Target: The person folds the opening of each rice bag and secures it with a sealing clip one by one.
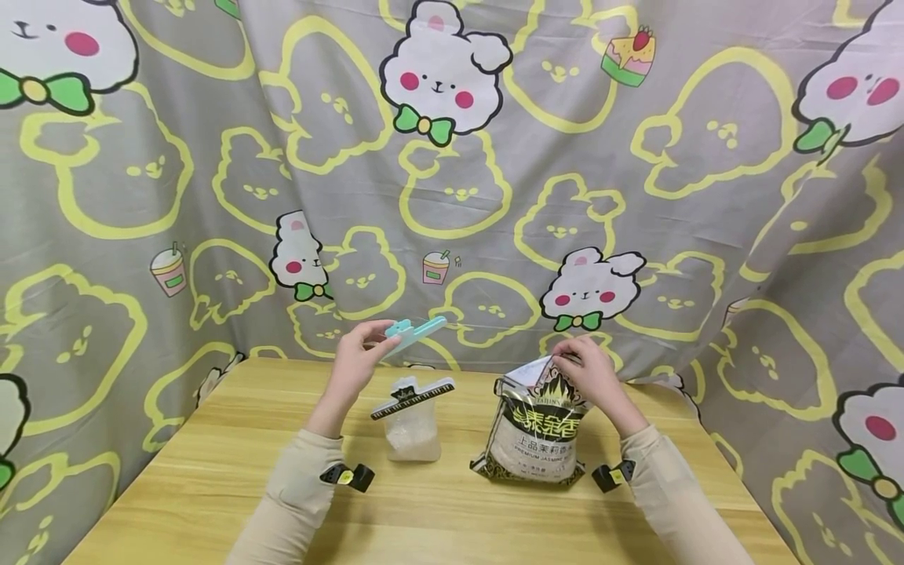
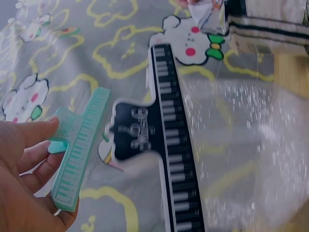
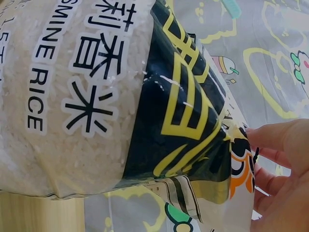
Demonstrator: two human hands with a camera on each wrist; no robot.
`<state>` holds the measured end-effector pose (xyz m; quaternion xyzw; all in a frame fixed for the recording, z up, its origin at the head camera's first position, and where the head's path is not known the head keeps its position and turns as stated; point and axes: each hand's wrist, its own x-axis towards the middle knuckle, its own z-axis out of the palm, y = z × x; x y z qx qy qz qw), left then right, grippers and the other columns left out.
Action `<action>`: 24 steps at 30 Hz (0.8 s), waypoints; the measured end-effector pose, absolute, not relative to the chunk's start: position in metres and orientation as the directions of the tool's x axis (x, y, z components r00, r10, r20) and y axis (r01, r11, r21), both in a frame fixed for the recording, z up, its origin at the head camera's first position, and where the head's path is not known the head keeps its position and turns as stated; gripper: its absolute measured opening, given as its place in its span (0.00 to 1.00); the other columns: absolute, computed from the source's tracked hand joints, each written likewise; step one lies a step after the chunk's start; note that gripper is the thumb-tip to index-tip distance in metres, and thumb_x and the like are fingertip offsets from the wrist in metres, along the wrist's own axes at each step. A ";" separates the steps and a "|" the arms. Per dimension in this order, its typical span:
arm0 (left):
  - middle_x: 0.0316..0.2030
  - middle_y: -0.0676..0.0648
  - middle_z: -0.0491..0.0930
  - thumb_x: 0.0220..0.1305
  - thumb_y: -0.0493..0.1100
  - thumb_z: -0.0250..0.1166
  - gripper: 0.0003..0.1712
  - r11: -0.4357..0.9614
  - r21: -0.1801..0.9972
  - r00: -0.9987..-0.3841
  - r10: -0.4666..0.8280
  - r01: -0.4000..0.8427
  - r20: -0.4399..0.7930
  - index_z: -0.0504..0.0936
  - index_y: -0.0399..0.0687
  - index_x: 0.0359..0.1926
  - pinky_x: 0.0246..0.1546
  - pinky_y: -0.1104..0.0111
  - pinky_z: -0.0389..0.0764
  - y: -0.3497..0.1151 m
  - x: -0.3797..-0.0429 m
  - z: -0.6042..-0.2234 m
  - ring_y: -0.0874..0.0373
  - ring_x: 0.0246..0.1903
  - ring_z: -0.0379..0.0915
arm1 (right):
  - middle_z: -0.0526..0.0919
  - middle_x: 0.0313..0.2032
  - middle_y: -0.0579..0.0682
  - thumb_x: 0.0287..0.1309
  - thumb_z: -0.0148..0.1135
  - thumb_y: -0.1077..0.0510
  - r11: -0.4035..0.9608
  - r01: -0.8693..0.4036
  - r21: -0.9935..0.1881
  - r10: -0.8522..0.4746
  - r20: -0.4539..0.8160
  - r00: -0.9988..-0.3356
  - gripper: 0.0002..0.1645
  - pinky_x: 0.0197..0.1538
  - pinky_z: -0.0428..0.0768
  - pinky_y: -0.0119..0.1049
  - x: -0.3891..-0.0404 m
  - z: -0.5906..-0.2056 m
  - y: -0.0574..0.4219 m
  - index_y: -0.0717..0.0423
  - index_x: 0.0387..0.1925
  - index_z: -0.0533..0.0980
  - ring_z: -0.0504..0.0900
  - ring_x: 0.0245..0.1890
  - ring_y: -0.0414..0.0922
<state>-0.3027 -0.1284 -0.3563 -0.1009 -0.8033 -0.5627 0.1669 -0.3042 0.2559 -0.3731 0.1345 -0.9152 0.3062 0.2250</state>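
Observation:
A mint-green bag clip (image 1: 422,329) with a piano-key pattern is pinched by my left hand (image 1: 356,357) above the table. In the left wrist view, the thumb presses one handle of this clip (image 2: 79,152). The printed bag of jasmine rice (image 1: 533,449) stands upright at right of centre. My right hand (image 1: 592,373) pinches the top edge of that bag; the right wrist view shows the fingers (image 3: 275,162) at its folded, crumpled top. Below and beyond my left hand is a clear bag (image 1: 415,439) with whitish contents, a black piano-key clip (image 1: 413,399) across its top.
Both bags stand on a light wooden table (image 1: 233,463). A grey curtain (image 1: 480,227) with cartoon bears and rabbits hangs behind the table and along both sides. Each wrist carries a small black camera, the left one (image 1: 348,475) near the clear bag.

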 end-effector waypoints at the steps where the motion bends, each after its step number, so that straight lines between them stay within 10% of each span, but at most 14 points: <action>1: 0.48 0.39 0.81 0.63 0.47 0.68 0.21 0.340 0.871 -0.923 -0.021 0.356 0.385 0.81 0.43 0.55 0.43 0.69 0.77 -0.126 -0.303 -0.356 0.47 0.47 0.77 | 0.79 0.40 0.57 0.58 0.65 0.60 0.777 -0.382 -0.500 -0.107 0.494 -0.863 0.03 0.48 0.72 0.51 -0.304 -0.373 0.256 0.56 0.35 0.81 0.77 0.42 0.53; 24: 0.36 0.41 0.80 0.61 0.44 0.69 0.19 0.231 0.881 -0.909 0.038 0.413 0.415 0.83 0.45 0.52 0.28 0.73 0.74 -0.072 -0.289 -0.350 0.60 0.29 0.72 | 0.79 0.40 0.57 0.58 0.65 0.61 0.779 -0.380 -0.499 -0.100 0.499 -0.861 0.04 0.49 0.72 0.51 -0.304 -0.374 0.255 0.56 0.35 0.81 0.77 0.43 0.53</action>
